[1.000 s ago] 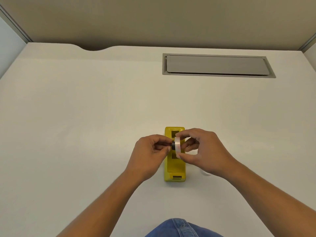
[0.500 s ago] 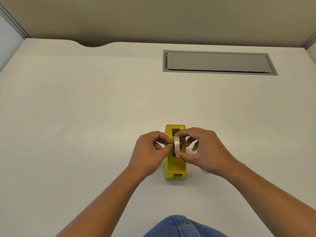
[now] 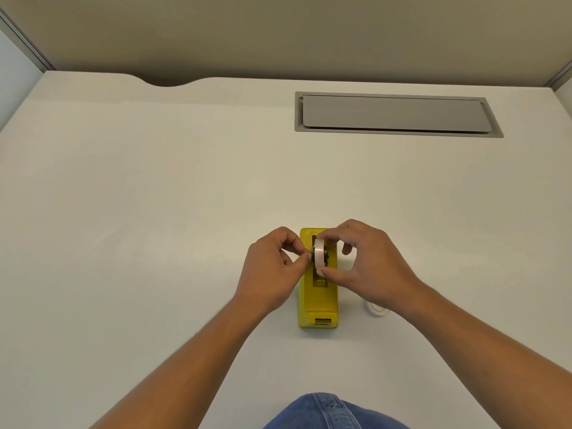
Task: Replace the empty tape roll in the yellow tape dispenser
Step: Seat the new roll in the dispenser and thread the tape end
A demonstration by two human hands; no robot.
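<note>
Right hand [image 3: 368,267] has the grip: thumb below, fingers over the top, clamped on the white tape roll [image 3: 319,254], which stands on edge. Left hand [image 3: 272,274] comes in from the other side, fingertips pinched together on the dark hub [image 3: 313,253] at the roll's centre. Roll and hub hover directly over the open slot of the yellow tape dispenser [image 3: 318,301], which lies on the worktop [image 3: 154,212] with its long axis running away from the person. So the drop is straight down, I'd say, axle crosswise to the dispenser. Both hands equally near. A clear ring [image 3: 378,310], likely the spent core, sits just right of the dispenser.
</note>
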